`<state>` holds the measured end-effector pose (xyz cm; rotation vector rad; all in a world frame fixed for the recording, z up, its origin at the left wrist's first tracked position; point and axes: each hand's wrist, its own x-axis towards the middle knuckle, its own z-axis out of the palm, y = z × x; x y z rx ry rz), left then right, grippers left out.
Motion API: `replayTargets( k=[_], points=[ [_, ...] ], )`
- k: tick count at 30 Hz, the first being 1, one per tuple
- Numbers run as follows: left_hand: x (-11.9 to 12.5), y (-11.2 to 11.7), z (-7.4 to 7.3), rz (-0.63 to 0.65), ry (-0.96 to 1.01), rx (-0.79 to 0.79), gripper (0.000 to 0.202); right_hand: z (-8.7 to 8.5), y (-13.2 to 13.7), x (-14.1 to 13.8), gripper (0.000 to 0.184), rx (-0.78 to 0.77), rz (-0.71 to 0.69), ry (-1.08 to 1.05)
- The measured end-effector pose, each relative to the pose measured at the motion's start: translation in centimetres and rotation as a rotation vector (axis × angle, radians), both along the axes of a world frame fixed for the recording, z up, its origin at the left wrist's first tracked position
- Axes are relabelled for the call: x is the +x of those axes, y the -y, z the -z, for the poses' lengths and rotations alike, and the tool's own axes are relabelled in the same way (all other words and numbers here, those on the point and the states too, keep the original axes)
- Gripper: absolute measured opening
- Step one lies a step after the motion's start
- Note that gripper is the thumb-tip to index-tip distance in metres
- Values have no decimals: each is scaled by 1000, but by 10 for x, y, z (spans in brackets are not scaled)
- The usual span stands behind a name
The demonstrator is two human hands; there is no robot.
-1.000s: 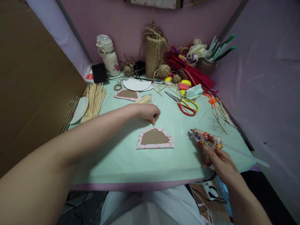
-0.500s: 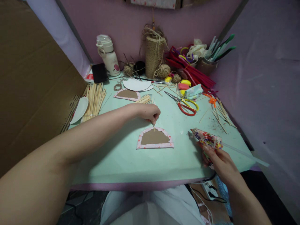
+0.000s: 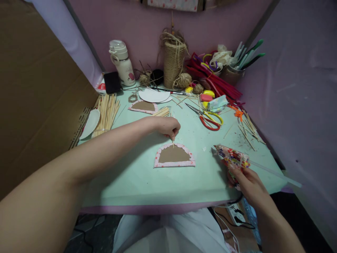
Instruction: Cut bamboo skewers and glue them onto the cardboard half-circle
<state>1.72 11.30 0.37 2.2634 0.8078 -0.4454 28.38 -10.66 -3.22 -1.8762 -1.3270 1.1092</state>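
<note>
My left hand (image 3: 170, 127) is closed in a pinch on a thin wooden stick (image 3: 173, 143). The stick's lower end rests at the top of a half-round cardboard piece (image 3: 174, 154), whose edge is wrapped in pink-and-white patterned fabric. Most of the stick is hidden by my fingers. Over the right side of the table my right hand (image 3: 240, 177) grips a hot glue gun (image 3: 233, 155) covered in colourful pattern. Its nozzle points left, apart from the cardboard, and a clear glue stick (image 3: 275, 172) juts from its back.
Scissors (image 3: 207, 117) lie behind the cardboard. A second half-round piece (image 3: 143, 106), a bundle of sticks (image 3: 106, 110) and white paper shapes (image 3: 154, 95) are farther left. At the back stand a bottle (image 3: 122, 63) and a twine spool (image 3: 173, 63). Loose sticks (image 3: 247, 131) lie right.
</note>
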Motion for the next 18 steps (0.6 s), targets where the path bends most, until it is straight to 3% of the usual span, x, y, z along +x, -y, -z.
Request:
replayTargets(
  k=[18],
  points=[
    [0, 0, 1, 6, 14, -4, 14, 8, 2, 5, 54, 11, -9, 4]
  ],
)
